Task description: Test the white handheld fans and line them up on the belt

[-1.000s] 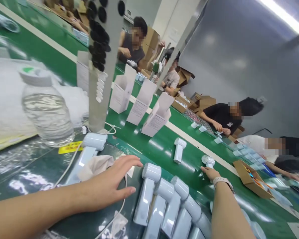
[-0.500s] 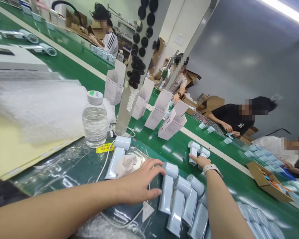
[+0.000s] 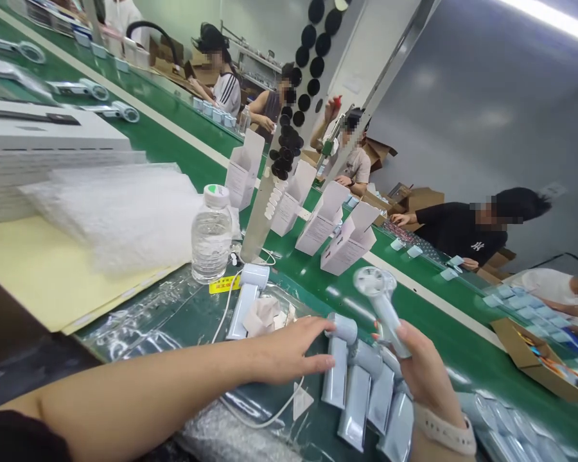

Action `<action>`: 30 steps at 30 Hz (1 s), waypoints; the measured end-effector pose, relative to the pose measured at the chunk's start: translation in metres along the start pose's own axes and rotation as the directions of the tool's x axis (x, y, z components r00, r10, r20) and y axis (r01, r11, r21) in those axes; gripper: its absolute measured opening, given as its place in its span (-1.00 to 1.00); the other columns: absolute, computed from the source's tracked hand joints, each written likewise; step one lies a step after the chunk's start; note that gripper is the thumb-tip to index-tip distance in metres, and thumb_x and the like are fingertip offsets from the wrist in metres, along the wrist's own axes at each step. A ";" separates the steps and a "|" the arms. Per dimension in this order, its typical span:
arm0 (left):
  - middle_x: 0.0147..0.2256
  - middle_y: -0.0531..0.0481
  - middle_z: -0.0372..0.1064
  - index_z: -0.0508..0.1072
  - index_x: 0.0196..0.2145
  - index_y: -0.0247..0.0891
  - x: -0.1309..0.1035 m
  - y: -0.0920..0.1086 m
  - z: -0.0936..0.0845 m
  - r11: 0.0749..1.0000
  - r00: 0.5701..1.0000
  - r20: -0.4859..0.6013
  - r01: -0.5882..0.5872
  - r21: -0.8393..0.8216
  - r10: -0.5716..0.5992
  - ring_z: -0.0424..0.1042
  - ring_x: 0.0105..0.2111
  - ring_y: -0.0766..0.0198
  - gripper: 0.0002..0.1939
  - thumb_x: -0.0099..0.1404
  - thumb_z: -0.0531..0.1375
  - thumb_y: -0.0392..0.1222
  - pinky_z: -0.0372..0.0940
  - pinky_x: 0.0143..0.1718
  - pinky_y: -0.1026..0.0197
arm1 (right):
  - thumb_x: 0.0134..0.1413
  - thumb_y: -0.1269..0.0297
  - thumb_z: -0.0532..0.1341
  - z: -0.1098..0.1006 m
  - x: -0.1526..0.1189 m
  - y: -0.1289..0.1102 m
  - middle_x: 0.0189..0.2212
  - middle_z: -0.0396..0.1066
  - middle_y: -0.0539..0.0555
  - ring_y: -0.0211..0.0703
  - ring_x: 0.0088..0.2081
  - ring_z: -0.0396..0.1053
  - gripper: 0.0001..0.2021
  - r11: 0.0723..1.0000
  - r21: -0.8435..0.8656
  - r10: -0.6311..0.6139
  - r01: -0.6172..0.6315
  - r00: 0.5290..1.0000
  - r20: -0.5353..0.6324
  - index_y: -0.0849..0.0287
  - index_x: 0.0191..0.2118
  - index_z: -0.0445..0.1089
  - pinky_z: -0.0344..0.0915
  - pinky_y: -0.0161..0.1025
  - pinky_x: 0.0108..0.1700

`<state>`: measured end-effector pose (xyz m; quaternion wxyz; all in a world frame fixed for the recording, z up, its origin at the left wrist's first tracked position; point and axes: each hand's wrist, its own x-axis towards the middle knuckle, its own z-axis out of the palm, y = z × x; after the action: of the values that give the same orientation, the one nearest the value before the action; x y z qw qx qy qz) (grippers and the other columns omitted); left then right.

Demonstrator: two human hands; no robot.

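Note:
My right hand (image 3: 421,366), with a pale watch band on its wrist, grips a light-blue handheld fan (image 3: 385,308) by its handle, the round head tilted up. My left hand (image 3: 293,350) has its thumb and fingers spread beside the nearest fan of a row of light-blue fans (image 3: 356,407); its fingertips are at that fan's head (image 3: 341,328), and I cannot tell whether they touch. Another light-blue fan (image 3: 243,311) lies left of my left hand, with crumpled tissue (image 3: 261,316) against it and a white cable alongside.
A water bottle (image 3: 212,237) stands by a metal post (image 3: 260,221). Open white boxes (image 3: 349,247) line up behind. Foam sheets (image 3: 125,212) lie at left. An orange-filled carton (image 3: 534,362) and more fans (image 3: 501,427) are at right. Several people work across the green belt.
My right hand has come nearer and lifted a fan from the belt. My left hand stays by the row. The view has shifted, so the scene sits further right.

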<state>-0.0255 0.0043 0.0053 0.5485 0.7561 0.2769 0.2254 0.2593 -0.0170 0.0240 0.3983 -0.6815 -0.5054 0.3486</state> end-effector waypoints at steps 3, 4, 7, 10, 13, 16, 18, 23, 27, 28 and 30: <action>0.36 -0.36 0.05 0.09 0.33 -0.20 0.004 -0.003 0.008 0.929 0.996 -0.013 -0.087 -0.360 0.089 0.14 0.33 -0.18 0.01 0.08 0.37 0.26 0.06 0.33 -0.23 | -0.04 -0.10 0.32 0.052 -0.033 -0.015 0.11 0.48 0.27 0.39 0.24 0.28 -0.57 0.967 -0.090 -0.244 0.239 0.969 -0.049 0.13 -0.18 0.60 0.24 0.19 0.23; 0.35 -0.36 0.09 0.11 0.31 -0.21 0.007 -0.005 0.010 0.861 0.993 -0.075 -0.112 -0.496 0.086 0.17 0.32 -0.17 0.03 0.05 0.38 0.29 0.07 0.33 -0.19 | -0.01 -0.06 0.32 0.072 -0.040 -0.020 0.14 0.45 0.28 0.39 0.26 0.24 -0.60 0.945 -0.152 -0.299 0.289 0.953 -0.047 0.13 -0.18 0.60 0.19 0.22 0.26; 0.18 -0.27 0.36 0.32 0.14 -0.21 0.017 -0.011 0.013 0.628 0.961 -0.250 -0.122 -0.768 -0.120 0.35 0.20 -0.10 -0.17 0.06 0.37 0.32 0.21 0.25 -0.09 | 0.07 0.03 0.29 0.120 -0.051 -0.026 0.24 0.31 0.34 0.39 0.28 0.20 -0.59 0.883 -0.301 -0.397 0.361 0.915 -0.066 0.16 -0.04 0.55 0.14 0.31 0.26; -0.10 -0.18 0.56 0.49 -0.13 -0.24 0.025 -0.015 0.007 0.502 0.926 -0.274 -0.114 -0.857 -0.258 0.51 -0.03 0.00 -0.44 0.08 0.40 0.23 0.38 0.04 0.05 | 0.10 0.06 0.29 0.136 -0.057 -0.021 0.34 0.15 0.39 0.41 0.33 0.12 -0.52 0.845 -0.386 -0.420 0.369 0.906 -0.053 0.19 0.10 0.48 0.13 0.34 0.26; -0.34 -0.12 0.57 0.54 -0.29 -0.29 0.029 -0.022 -0.002 0.415 0.940 -0.223 -0.101 -0.904 -0.257 0.55 -0.29 0.13 -0.54 0.14 0.38 0.19 0.44 -0.17 0.16 | 0.20 0.06 0.24 0.129 -0.060 -0.013 0.35 0.17 0.30 0.31 0.34 0.13 -0.62 0.837 -0.305 -0.473 0.453 0.881 0.010 0.11 0.06 0.48 0.13 0.27 0.29; -0.45 -0.11 0.52 0.55 -0.34 -0.35 0.031 -0.028 -0.011 0.389 0.949 -0.151 -0.033 -0.920 -0.277 0.52 -0.46 0.21 -0.49 0.15 0.35 0.24 0.44 -0.37 0.20 | 0.35 0.15 0.09 0.123 -0.056 -0.008 0.16 0.43 0.26 0.11 0.18 0.39 -0.66 0.871 -0.150 -0.469 0.468 0.883 0.026 0.12 0.14 0.34 0.34 0.09 0.17; -0.48 -0.08 0.51 0.56 -0.34 -0.36 0.032 -0.029 -0.016 0.443 0.938 -0.200 -0.056 -0.895 -0.284 0.48 -0.53 0.25 -0.46 0.10 0.38 0.25 0.41 -0.47 0.24 | 0.37 0.28 0.03 0.128 -0.051 -0.007 -0.02 0.55 0.24 0.06 0.01 0.51 -0.69 0.880 -0.235 -0.422 0.413 0.907 0.014 0.18 0.14 0.28 0.43 0.03 0.03; -0.41 -0.08 0.57 0.58 -0.38 -0.30 0.030 -0.019 -0.026 0.586 0.904 -0.393 -0.229 -0.777 -0.168 0.53 -0.43 0.19 -0.40 -0.14 0.46 0.32 0.44 -0.43 0.26 | 0.11 0.59 0.11 0.157 -0.047 -0.008 0.07 0.42 0.44 0.33 0.12 0.33 -0.74 0.782 -0.499 -0.400 0.374 0.915 0.060 0.26 -0.11 0.41 0.28 0.27 0.12; -0.25 -0.11 0.60 0.60 -0.34 -0.27 0.026 -0.010 -0.030 0.593 0.900 -0.423 -0.284 -0.754 -0.108 0.57 -0.16 0.03 -0.36 -0.16 0.45 0.35 0.48 -0.19 0.17 | 0.15 0.64 0.02 0.164 -0.053 -0.010 -0.08 0.48 0.39 0.26 0.00 0.39 -0.72 0.790 -0.493 -0.367 0.364 0.925 0.095 0.20 -0.23 0.40 0.33 0.20 0.02; -0.23 -0.10 0.60 0.60 -0.32 -0.26 0.026 -0.009 -0.031 0.582 0.903 -0.416 -0.282 -0.763 -0.107 0.56 -0.11 0.01 -0.37 -0.13 0.44 0.36 0.47 -0.15 0.15 | 0.16 0.62 0.03 0.161 -0.055 -0.010 -0.15 0.50 0.35 0.22 -0.06 0.42 -0.74 0.806 -0.473 -0.351 0.357 0.931 0.103 0.18 -0.26 0.38 0.36 0.14 -0.04; -0.22 -0.09 0.60 0.60 -0.31 -0.24 0.025 -0.009 -0.032 0.554 0.909 -0.401 -0.278 -0.784 -0.111 0.54 -0.03 -0.03 -0.37 -0.08 0.40 0.39 0.46 -0.10 0.12 | 0.18 0.57 0.04 0.152 -0.059 -0.010 -0.29 0.52 0.22 0.08 -0.22 0.48 -0.79 0.847 -0.413 -0.312 0.336 0.942 0.125 0.16 -0.26 0.35 0.40 -0.03 -0.19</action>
<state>-0.0292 0.0454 0.0072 0.7566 0.3571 0.2082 0.5067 0.1068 -0.0429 -0.0294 0.2783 -0.6476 -0.6875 0.1748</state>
